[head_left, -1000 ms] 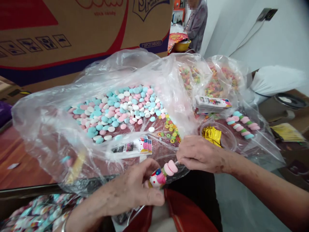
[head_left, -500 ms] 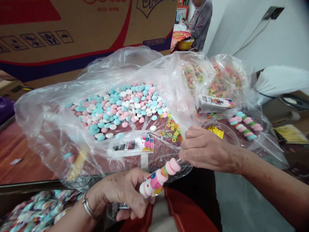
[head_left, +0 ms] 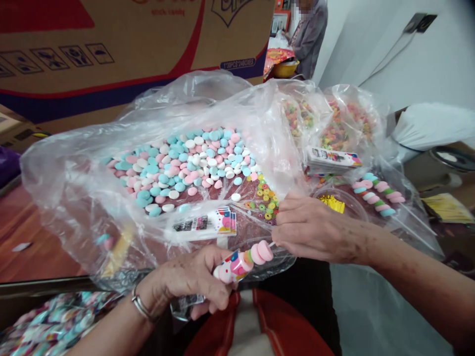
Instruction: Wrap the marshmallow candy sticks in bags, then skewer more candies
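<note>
My left hand (head_left: 193, 279), with a metal bracelet at the wrist, is wrapped round the lower part of a candy skewer (head_left: 262, 252). Pink and orange-green pieces show at its upper end, and a printed label (head_left: 237, 266) with coloured dots lies round its middle. Clear plastic pokes out beneath the palm. My right hand (head_left: 308, 228) is closed in a pinch at the thin pale stick that comes out of the skewer's top. Its fingertips hide the end of that stick. Just beyond both hands lies a stack of printed labels (head_left: 204, 223).
A large plastic bag holds loose pastel candies (head_left: 185, 163) and small candy rings (head_left: 267, 198). Finished-looking skewers (head_left: 378, 195) and a tub of yellow ties (head_left: 333, 203) lie right. A box of wrapped candies (head_left: 55, 321) stands lower left. A big carton (head_left: 129, 54) blocks the back; a person (head_left: 311, 39) stands beyond.
Both hands have shifted slightly with the skewer: my left hand a little up, my right hand a little left. The skewer lies at a flatter angle, still held at both ends.
</note>
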### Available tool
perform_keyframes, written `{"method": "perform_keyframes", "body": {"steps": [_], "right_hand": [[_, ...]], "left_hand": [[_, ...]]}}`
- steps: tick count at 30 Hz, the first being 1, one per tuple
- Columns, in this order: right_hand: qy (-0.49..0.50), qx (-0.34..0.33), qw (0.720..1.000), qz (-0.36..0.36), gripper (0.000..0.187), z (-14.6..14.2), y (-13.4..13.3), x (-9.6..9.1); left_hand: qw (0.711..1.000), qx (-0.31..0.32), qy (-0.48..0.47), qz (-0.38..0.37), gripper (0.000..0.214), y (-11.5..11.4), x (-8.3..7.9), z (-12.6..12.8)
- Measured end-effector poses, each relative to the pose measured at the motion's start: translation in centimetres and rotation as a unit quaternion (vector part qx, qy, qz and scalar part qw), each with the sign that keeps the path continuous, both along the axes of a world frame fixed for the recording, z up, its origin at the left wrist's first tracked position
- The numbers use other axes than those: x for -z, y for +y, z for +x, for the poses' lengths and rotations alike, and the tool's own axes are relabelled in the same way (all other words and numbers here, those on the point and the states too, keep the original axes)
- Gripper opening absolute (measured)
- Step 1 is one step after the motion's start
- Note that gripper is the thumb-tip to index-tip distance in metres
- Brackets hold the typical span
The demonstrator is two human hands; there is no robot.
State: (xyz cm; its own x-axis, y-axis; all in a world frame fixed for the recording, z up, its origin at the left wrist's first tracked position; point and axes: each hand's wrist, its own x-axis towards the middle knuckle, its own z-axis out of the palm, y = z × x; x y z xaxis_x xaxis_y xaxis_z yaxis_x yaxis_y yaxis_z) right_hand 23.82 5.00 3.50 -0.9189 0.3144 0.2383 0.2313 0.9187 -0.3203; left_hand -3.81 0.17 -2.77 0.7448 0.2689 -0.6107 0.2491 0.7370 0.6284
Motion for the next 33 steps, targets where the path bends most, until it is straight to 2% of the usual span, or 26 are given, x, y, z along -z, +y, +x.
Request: {"method": "perform_keyframes", "body": {"steps": [5,8,11,14,16,18,21,23,27,30,33], "right_hand": [[-0.008,0.07,0.993,-0.09,0.024,-0.7,-1.1,1.0],[-0.02,0.05,0.994,-0.094,0.023,-1.5,-1.7,1.7],[-0.038,0.008,0.998,-0.053,0.023,-2.2,-2.0,2.6],[-0.032,0.018,0.999,-0.024,0.022,-2.3,-1.8,2.6],[0.002,0.064,0.998,-0.027,0.017,-2.1,-1.6,2.2],[0.044,0.125,0.991,-0.025,0.021,-1.7,-1.3,1.8],[0.081,0.183,0.98,-0.022,0.028,-1.4,-1.1,2.1],[0.093,0.169,0.98,-0.045,0.025,-1.5,-1.1,2.6],[0.123,0.11,0.976,-0.144,0.021,-2.4,-1.4,3.4],[0.176,0.162,0.942,-0.234,0.018,-3.1,-1.6,3.3],[0.273,0.254,0.864,-0.339,0.03,-3.8,-2.2,3.1]], "left_hand": [[0.997,0.017,0.029,0.074,0.035,-0.1,-1.1,1.6],[0.993,0.027,0.04,0.108,0.034,-0.1,-1.5,2.7],[0.989,0.024,0.049,0.139,0.031,-0.2,-1.6,3.6],[0.986,-0.009,0.039,0.162,0.033,-0.4,-1.6,4.4],[0.985,-0.044,0.034,0.162,0.031,-0.5,-1.9,4.7],[0.981,-0.085,0.039,0.167,0.021,-0.6,-2.2,4.9],[0.974,-0.134,0.045,0.176,0.043,-0.7,-2.6,5.2],[0.97,-0.151,0.055,0.181,0.055,-0.8,-2.5,5.3],[0.956,-0.167,0.078,0.227,0.059,-1.2,-2.0,5.5],[0.948,-0.193,0.095,0.236,0.061,-1.2,-1.9,5.5],[0.93,-0.243,0.117,0.25,0.059,-0.9,-2.3,5.6]]}}
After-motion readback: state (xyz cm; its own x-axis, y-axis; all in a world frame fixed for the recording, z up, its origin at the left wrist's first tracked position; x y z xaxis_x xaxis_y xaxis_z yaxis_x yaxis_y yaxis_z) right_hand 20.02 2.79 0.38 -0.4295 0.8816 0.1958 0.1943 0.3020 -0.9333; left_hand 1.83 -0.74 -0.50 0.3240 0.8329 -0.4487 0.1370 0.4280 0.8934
